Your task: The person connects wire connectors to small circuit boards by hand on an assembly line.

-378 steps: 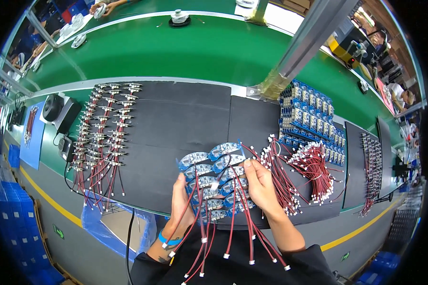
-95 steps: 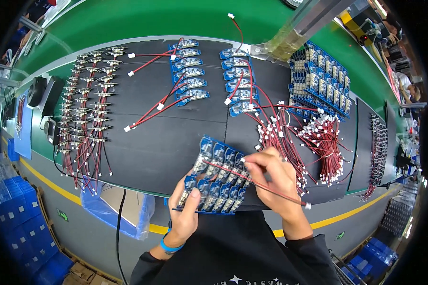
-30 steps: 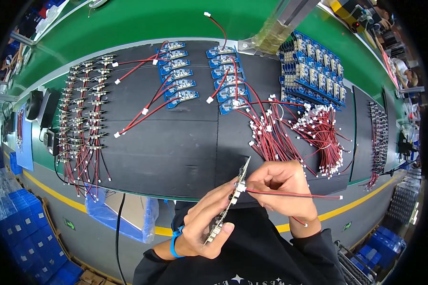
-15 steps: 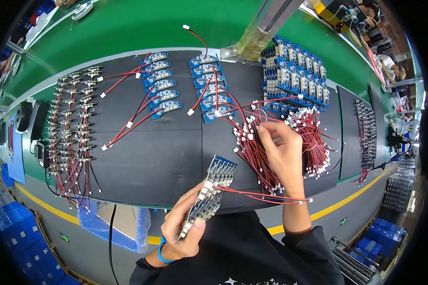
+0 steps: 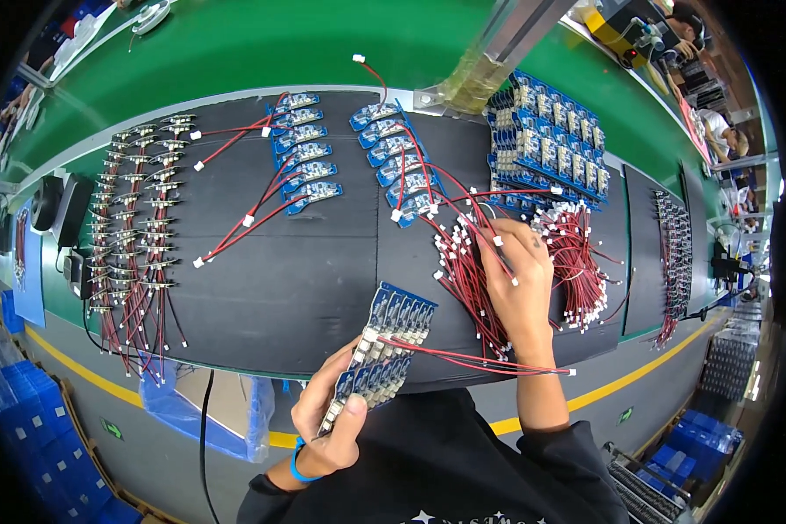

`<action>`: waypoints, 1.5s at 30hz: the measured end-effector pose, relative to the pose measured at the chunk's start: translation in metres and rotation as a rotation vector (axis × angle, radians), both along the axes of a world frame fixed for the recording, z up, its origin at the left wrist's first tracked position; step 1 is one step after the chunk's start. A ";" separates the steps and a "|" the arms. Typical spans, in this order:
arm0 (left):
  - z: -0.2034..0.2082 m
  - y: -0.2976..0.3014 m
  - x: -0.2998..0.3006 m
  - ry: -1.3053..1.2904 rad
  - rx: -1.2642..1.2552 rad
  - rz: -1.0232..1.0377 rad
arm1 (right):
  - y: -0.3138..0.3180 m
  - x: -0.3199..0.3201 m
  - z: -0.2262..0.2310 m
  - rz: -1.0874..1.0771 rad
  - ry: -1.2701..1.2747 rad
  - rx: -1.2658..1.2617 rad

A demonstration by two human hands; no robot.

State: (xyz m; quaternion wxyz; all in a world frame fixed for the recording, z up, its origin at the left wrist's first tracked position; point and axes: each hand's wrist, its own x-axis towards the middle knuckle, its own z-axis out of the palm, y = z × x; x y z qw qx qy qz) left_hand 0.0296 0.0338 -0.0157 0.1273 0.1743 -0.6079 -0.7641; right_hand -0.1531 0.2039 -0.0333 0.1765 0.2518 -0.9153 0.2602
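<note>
My left hand grips a blue circuit board panel edge-on, thumb against its near side. Red-and-black cables run from the panel to the right, past my right wrist. Over a bundle of red-and-black cables with white connectors, my right hand is closed with the fingertips pinched. A cable with a white connector lies across those fingers; their tips are partly hidden. Right of this hand lies a second cable bundle.
Two blue panels with cables, left and right, lie on the black mat. Stacked blue panels stand behind the bundles, near a metal post. Rows of wired boards fill the left end.
My right hand has shifted slightly, and a cable now lies across its fingers. The panel in my left hand has turned, showing more of its face. The view has shifted a little.
</note>
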 end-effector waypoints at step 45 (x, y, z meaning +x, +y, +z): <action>0.004 0.005 -0.003 0.027 0.284 -0.080 | -0.026 0.058 0.057 0.487 -0.374 -0.096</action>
